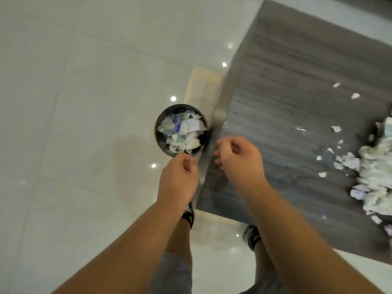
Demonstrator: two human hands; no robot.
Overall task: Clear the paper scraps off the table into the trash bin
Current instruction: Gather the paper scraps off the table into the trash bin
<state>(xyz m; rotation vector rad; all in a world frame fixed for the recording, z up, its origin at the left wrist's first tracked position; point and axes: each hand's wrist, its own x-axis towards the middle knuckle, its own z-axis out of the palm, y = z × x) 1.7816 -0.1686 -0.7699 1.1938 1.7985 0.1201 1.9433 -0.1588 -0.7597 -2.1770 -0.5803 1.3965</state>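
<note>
Both our hands, left (178,177) and right (237,158), loosely curled, apparently empty, beside bin (161,143) | scraps (373,172) heaped far across table (297,60) | we judge dropping done.

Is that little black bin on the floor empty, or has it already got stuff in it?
Not empty. The bin stands upright beside the table, with crumpled paper scraps covering most of its opening.

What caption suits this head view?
Both hands hover near a scrap-filled bin; paper scraps remain on the table.
</note>
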